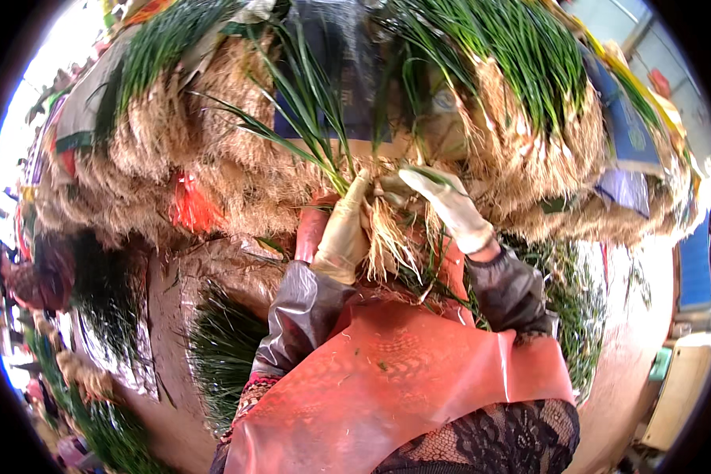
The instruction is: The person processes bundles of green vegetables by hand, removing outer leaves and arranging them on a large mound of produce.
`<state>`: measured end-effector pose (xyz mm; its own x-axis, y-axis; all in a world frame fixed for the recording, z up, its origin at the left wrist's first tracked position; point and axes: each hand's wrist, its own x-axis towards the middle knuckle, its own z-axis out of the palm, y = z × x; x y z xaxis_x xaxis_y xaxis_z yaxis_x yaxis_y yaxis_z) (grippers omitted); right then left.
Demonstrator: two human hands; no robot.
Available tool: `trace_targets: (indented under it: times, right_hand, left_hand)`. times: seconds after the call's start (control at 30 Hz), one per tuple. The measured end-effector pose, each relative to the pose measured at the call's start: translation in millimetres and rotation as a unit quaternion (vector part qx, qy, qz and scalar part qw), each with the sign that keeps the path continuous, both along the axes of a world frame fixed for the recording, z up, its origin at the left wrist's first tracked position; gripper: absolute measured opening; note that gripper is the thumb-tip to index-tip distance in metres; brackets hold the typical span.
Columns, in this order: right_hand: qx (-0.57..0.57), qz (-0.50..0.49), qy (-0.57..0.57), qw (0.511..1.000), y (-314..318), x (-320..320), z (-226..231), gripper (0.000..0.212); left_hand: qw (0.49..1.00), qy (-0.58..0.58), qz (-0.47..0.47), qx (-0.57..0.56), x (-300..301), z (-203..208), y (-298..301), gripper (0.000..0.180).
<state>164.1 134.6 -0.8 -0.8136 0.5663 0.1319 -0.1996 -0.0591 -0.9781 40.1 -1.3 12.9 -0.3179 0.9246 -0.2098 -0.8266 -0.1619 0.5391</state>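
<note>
My gloved left hand (347, 229) is closed round a small bunch of spring onions (308, 118). Their long green leaves fan up and to the left above the fist. Pale roots (389, 233) hang down on the right side of that hand. Just right of the bunch is my right hand (450, 207), also in a pale glove. Its fingers point left toward the stems and are bent together, with a green leaf (438, 175) showing between them. The fingertips are partly hidden, so their exact contact with the bunch cannot be made out.
In front of me, a broad heap carries rooted spring onions (521, 71), with more greens (166, 59) at the left. Red strings (193, 207) hang on its near side. A pink apron (387, 363) covers my lap. Loose leaves (565, 316) and a green pile (225, 347) flank me.
</note>
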Motion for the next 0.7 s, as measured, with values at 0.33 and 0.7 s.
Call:
trace_targets:
  times: [0.33, 0.7]
  right_hand:
    - [0.592, -0.146, -0.144, 0.779, 27.7, -55.1, 0.9, 0.052]
    - [0.312, -0.278, -0.175, 0.891, 61.8, -30.9, 50.9, 0.018]
  left_hand:
    - [0.996, 0.062, -0.005, -0.064, -2.1, 6.4, -9.8, 0.018]
    - [0.98, 0.162, 0.059, -0.097, -0.2, 19.1, -17.3, 0.014]
